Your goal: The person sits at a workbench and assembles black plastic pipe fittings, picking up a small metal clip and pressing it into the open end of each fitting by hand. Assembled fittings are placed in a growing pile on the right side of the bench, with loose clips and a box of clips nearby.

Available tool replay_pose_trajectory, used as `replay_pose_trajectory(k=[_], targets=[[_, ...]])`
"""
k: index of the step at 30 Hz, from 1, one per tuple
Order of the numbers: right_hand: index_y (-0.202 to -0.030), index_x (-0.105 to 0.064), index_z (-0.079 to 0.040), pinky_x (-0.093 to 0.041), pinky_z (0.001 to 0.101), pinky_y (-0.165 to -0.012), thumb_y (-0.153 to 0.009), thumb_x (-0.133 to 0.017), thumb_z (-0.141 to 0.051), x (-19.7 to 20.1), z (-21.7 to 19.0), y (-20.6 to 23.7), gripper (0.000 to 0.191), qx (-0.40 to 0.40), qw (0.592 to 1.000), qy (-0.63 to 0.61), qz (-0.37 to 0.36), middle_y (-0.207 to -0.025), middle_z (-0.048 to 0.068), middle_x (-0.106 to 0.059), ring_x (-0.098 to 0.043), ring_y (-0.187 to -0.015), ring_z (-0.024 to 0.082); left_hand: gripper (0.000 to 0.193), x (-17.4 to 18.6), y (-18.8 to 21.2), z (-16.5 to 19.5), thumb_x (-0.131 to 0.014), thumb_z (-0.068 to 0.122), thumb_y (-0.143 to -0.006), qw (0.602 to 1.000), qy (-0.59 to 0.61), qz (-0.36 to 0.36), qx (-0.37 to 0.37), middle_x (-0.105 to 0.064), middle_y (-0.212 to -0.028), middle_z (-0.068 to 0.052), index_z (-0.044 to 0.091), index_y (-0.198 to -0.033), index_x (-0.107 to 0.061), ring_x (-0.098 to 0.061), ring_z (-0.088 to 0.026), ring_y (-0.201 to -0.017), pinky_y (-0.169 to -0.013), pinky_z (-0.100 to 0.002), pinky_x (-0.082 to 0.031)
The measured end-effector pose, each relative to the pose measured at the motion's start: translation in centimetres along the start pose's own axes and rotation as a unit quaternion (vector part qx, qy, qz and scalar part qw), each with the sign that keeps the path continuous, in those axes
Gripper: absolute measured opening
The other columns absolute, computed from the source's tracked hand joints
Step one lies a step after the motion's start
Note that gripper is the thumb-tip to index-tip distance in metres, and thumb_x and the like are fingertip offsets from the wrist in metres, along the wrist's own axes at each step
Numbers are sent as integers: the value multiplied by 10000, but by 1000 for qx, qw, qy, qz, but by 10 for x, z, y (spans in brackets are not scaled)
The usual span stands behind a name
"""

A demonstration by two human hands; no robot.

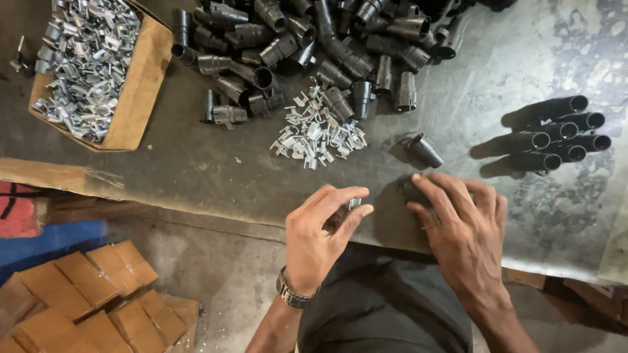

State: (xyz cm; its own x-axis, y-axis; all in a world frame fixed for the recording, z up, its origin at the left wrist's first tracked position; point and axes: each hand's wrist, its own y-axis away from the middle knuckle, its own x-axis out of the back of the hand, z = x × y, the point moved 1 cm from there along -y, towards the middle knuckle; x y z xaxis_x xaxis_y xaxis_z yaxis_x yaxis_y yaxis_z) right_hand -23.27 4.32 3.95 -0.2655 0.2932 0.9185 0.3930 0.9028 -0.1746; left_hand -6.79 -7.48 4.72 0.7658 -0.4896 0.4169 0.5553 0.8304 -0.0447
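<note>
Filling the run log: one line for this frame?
left hand: pinching metal clip | right hand: covering black tube | metal table: clip pile

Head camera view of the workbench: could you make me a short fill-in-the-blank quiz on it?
1. The cardboard box holds shiny metal ____.
2. The finished black plastic tubes lie to the person's ____.
3. A wristwatch sits on the ____ hand's wrist.
4. The right hand presses a ____ plastic piece on the steel tabletop.

Missing: clips; right; left; black
</note>
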Motion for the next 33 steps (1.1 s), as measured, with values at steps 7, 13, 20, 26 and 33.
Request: replay_pose_trajectory(k=[7,13,20,26,33], targets=[[-1250,-633,-50,-519,326,-1005,-977,-662,-200,-1,10,29,313,-122,913,-389,19,-1216,50,-712,-655,-1147,194,296,-3,-4,0,-672,38,-930,933,291,-126,167,-707,-978,18,72,-1220,-716,-620,-35,-634,-522,-187,-484],[-1223,-627,2,-536,342,-1061,-994,-675,-204,-17,4,39,312,-130,845,-518,32,-1241,142,-676,-675,-1195,224,244,-9,2,9,-769,94,-931,956,240,-119,116,-753,-1054,-26,82,-1174,-743,-695,-58,-732,-581,-201,-523],[-1227,-620,28,-566,333,-1029,-995,-665,-152,-21,5,39,297,-120,839,-529,31,-1284,176,-664,-662,-1221,243,290,-13,3,21,-858,114,-879,991,89,-87,-50,-683,-1065,2,127,-1142,-736,-637,-58,-714,-624,-215,-540],[-1168,-609,20,-613,305,-952,-964,-668,0,-23,8,41,213,-148,801,-578,38,-1311,166,-653,-672,-1220,230,273,-15,4,31,-859,125,-869,994,14,-91,-59,-686,-1031,-5,108,-1112,-734,-649,-87,-657,-584,-243,-539],[-1242,-634,5,-613,289,-915,-859,-702,111,-19,12,39,403,-143,874,-461,47,-1236,134,-684,-700,-1125,203,356,-27,4,38,-810,120,-914,988,-13,-99,-118,-667,-1062,-43,67,-1249,-699,-723,-174,-782,-670,-301,-585]])
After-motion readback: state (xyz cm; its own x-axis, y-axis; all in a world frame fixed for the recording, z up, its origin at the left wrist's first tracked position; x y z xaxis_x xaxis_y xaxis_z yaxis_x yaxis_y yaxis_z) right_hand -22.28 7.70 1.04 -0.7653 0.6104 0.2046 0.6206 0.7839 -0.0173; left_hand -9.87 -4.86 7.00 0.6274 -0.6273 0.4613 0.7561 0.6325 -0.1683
